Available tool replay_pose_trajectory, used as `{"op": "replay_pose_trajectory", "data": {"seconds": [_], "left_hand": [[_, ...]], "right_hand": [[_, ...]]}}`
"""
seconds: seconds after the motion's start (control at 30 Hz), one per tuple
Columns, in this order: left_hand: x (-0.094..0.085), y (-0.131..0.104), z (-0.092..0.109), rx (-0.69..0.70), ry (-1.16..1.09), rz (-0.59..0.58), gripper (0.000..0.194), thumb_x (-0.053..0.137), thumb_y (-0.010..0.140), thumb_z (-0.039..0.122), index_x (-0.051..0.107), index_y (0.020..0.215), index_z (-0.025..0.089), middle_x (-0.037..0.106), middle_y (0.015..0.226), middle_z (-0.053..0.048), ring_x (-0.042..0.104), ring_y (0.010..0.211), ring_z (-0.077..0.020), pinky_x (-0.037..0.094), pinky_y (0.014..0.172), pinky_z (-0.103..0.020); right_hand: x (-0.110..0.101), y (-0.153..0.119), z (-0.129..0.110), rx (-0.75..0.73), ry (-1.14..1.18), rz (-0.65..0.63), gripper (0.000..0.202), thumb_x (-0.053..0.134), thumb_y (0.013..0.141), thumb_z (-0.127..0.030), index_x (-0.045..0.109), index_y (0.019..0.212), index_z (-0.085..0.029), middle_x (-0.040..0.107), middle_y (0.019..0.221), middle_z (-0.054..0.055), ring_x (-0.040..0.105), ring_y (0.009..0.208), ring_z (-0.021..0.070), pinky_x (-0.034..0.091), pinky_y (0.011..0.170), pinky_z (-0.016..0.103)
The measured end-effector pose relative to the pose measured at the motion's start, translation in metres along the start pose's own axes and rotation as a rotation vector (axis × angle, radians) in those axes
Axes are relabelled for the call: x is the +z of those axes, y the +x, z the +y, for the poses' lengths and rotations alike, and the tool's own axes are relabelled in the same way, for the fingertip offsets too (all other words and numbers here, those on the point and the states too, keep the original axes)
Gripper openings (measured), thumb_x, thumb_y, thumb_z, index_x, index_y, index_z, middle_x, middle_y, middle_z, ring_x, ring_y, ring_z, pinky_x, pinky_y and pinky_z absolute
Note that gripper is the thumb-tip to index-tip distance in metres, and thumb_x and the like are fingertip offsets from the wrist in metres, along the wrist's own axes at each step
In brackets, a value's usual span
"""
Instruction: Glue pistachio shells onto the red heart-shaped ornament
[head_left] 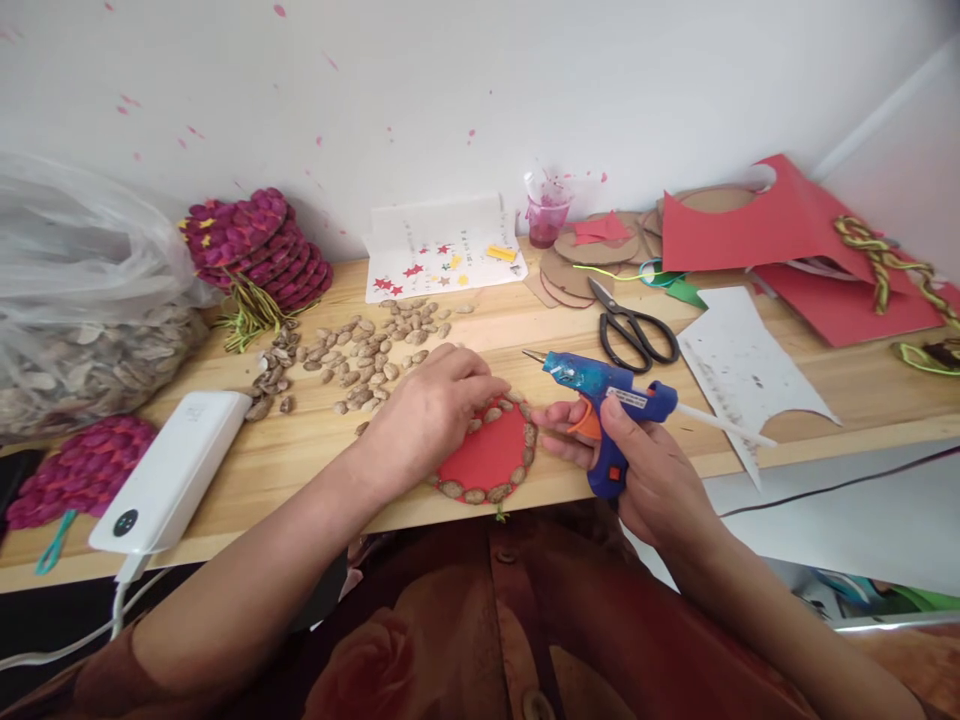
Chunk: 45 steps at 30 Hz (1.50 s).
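Note:
A red disc (484, 458) lies near the table's front edge, with mottled brown seeds (498, 494) set around its rim. My left hand (442, 405) is over the disc's upper left part, fingers bent and drawn together at the rim. What those fingertips pinch or press is hidden. In my right hand (637, 450) is a blue hot glue gun (600, 385) with an orange trigger. Its nozzle points left, above and beyond the disc, and a white glue stick (727, 423) sticks out of the back.
Loose seeds (367, 350) lie behind my left hand. Black-handled scissors (634, 325) and white paper (750, 350) are to the right. A power bank (172, 470), a bag of shells (97, 340) and stacked purple discs (255, 245) stand left. A plastic cup (546, 218) is at the back.

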<state>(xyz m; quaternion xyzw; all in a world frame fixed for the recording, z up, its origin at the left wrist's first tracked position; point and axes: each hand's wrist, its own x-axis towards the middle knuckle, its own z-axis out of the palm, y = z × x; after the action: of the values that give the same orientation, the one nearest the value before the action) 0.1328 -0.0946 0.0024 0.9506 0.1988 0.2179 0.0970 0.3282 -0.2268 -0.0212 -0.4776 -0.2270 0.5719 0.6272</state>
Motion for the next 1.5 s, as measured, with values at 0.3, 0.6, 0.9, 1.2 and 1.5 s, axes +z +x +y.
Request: {"op": "replay_pose_trajectory", "data": {"seconds": [0.3,0.6,0.9,1.2,1.5], "left_hand": [[0.008,-0.026,0.016,-0.017,0.175,-0.084,0.034,0.050,0.101,0.019,0.064,0.132,0.021,0.061,0.110,-0.010,0.049,0.105,-0.0264,0.042,0.093,-0.044],[0.007,-0.018,0.022,-0.064,0.241,-0.194,0.032,0.044,0.105,0.031,0.064,0.127,0.021,0.061,0.116,-0.010,0.049,0.110,-0.0267,0.039,0.090,-0.043],[0.008,-0.018,0.025,-0.054,0.328,-0.195,0.027,0.047,0.103,0.029,0.064,0.122,0.021,0.061,0.118,-0.008,0.048,0.112,-0.0267,0.036,0.089,-0.043],[0.010,-0.018,0.025,-0.065,0.337,-0.178,0.027,0.047,0.103,0.031,0.066,0.119,0.020,0.062,0.117,-0.010,0.050,0.112,-0.0272,0.037,0.088,-0.043],[-0.009,-0.035,0.009,-0.155,0.180,0.004,0.043,0.050,0.099,0.016,0.059,0.139,0.029,0.061,0.134,-0.009,0.052,0.122,-0.0267,0.041,0.094,-0.043]], "right_hand": [[0.005,-0.001,-0.001,-0.015,-0.009,0.046,0.032,0.070,0.088,-0.051,0.076,0.087,-0.021,0.076,0.098,0.007,0.072,0.108,0.0276,0.062,0.091,0.040],[0.004,0.002,0.000,0.000,-0.036,0.139,0.027,0.078,0.080,-0.050,0.077,0.088,-0.024,0.074,0.091,0.006,0.073,0.103,0.0289,0.065,0.082,0.037],[0.007,0.003,-0.002,0.007,-0.078,0.147,0.028,0.081,0.075,-0.051,0.077,0.080,-0.024,0.071,0.087,0.006,0.073,0.101,0.0295,0.065,0.087,0.037],[0.007,0.002,-0.001,-0.021,-0.082,0.129,0.026,0.079,0.079,-0.049,0.075,0.078,-0.023,0.071,0.084,0.005,0.074,0.098,0.0259,0.065,0.086,0.035],[0.009,0.001,0.000,-0.065,-0.077,0.116,0.030,0.076,0.083,-0.052,0.075,0.084,-0.022,0.074,0.088,0.005,0.075,0.099,0.0248,0.064,0.085,0.035]]}}
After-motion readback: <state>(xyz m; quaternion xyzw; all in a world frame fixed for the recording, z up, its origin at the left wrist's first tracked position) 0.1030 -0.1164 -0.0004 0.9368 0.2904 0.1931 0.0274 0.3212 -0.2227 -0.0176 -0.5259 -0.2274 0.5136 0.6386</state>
